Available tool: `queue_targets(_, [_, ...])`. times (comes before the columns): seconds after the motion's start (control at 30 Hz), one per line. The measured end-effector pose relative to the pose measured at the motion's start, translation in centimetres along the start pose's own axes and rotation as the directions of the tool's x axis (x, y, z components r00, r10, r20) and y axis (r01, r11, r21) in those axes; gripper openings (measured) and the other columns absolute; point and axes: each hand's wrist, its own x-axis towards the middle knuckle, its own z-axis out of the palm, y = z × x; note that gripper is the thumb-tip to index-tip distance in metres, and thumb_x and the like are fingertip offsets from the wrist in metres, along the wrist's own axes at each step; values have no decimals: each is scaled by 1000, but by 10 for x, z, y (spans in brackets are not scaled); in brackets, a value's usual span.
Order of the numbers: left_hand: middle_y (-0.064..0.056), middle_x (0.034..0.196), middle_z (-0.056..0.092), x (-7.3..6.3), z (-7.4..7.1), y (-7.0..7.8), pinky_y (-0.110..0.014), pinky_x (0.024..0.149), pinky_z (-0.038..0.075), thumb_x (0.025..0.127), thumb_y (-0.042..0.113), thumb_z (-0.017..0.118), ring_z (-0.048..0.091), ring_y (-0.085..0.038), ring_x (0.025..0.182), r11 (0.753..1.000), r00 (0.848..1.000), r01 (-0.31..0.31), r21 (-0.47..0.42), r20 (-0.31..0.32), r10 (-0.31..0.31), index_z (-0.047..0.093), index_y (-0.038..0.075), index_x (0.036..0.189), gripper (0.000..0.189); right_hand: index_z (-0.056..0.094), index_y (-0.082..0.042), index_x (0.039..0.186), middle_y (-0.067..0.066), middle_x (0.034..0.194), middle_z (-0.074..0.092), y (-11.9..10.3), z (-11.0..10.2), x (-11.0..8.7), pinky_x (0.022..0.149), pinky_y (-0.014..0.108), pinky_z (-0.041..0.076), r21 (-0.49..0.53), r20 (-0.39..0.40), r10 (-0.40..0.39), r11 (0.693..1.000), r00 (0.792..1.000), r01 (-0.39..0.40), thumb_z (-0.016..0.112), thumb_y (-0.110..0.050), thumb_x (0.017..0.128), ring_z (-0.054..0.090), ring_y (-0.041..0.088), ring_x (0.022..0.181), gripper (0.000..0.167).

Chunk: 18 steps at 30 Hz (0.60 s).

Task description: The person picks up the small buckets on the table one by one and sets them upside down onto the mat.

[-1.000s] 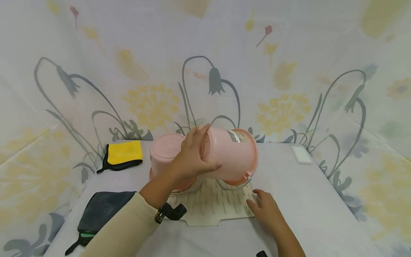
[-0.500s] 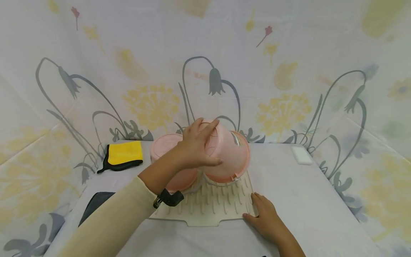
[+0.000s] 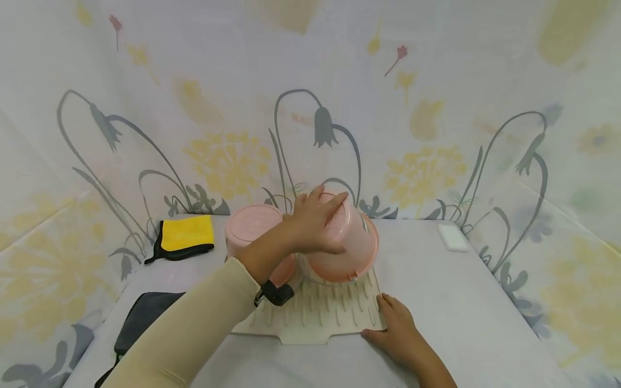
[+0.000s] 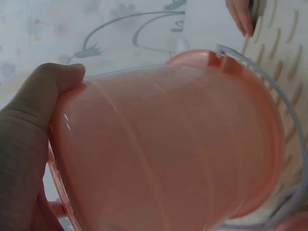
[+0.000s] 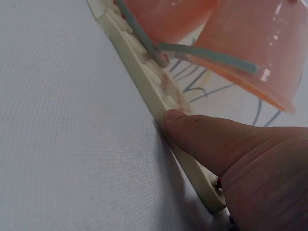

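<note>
My left hand (image 3: pixel 314 223) grips a pink bucket (image 3: pixel 342 258) round its base, thumb on the near side. The bucket is tilted, mouth down and to the right, over a cream ribbed draining board (image 3: pixel 310 318). In the left wrist view, its wire handle (image 4: pixel 284 94) hangs by the rim. A second pink bucket (image 3: pixel 253 221) stands upside down on the board's left, partly hidden by my left arm. My right hand (image 3: pixel 400 334) holds the board's front right corner. The right wrist view shows my thumb (image 5: pixel 197 134) against the board's edge (image 5: pixel 137 77).
A yellow cloth with black trim (image 3: pixel 186 234) lies at the back left of the white table (image 3: pixel 485 318). Nearer me is a dark grey cloth (image 3: pixel 145 315), partly under my left sleeve. A white block (image 3: pixel 453 237) lies back right. A flower-patterned curtain (image 3: pixel 436 81) surrounds the table.
The held bucket has turned from nearly sideways to a steeper mouth-down tilt, closer to the board. My right hand has come from beside the board onto its corner.
</note>
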Motion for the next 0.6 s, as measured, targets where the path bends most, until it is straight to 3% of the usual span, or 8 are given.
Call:
queue_targets(0.3, [-9, 176, 5, 17, 32, 4, -83, 106, 31, 75, 66, 82, 12, -50, 157, 1000, 997, -1, 16, 81, -1, 17, 50, 165, 112, 36, 6, 158, 28, 164, 32, 1, -1, -1, 121, 69, 25, 14, -3, -14, 1000, 1000, 14, 82, -54, 86, 25, 53, 152, 104])
queue_targets(0.6, [-7, 177, 3, 25, 40, 10, -82, 108, 30, 78, 69, 79, 9, -50, 158, 998, 996, 29, 54, 85, -34, 15, 52, 165, 110, 35, 3, 160, 25, 168, 28, -1, -3, -2, 121, 70, 24, 31, 10, 14, 999, 1000, -15, 81, -57, 86, 21, 51, 154, 106])
